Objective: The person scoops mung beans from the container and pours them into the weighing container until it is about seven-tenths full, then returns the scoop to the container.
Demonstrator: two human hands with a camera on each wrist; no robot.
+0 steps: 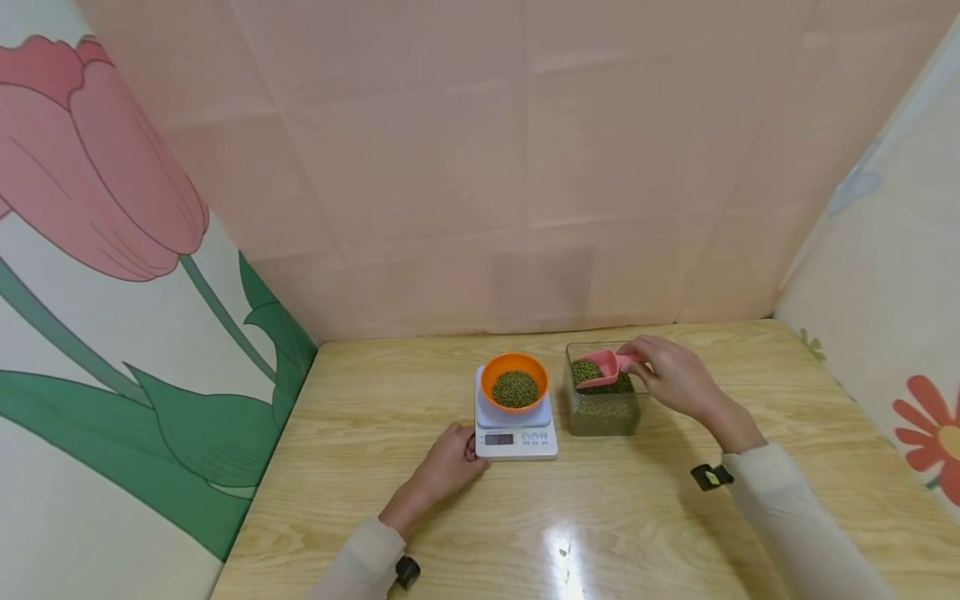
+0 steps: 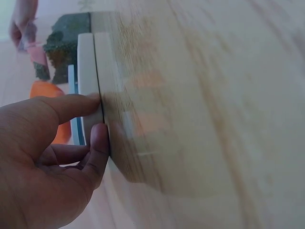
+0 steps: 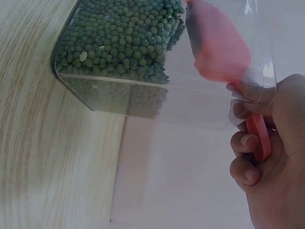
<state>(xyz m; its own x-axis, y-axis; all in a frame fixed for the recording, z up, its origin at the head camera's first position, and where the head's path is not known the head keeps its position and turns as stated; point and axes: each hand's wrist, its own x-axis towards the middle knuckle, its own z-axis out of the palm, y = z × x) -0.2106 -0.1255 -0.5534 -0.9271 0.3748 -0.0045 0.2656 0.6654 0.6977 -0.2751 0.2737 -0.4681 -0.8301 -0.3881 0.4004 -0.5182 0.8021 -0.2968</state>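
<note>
A white kitchen scale (image 1: 517, 451) carries an orange bowl (image 1: 498, 367) holding green mung beans (image 1: 515, 389). My left hand (image 1: 448, 463) grips the scale's near left corner, its thumb and curled fingers at the side, as the left wrist view shows. To the right stands a clear plastic container (image 1: 604, 422), partly filled with mung beans (image 3: 124, 43). Inside its rim is a pink scoop (image 1: 609, 367), tilted toward the beans. My right hand (image 1: 670, 375) holds the scoop's handle (image 3: 259, 136), fingers wrapped around it.
The wooden table (image 1: 360, 400) ends at a pink-covered back wall (image 1: 420, 208). Side walls with painted flowers stand left and right. The container's right wall rises close beside my right hand. A dark wrist device (image 1: 712, 477) sits at the right sleeve.
</note>
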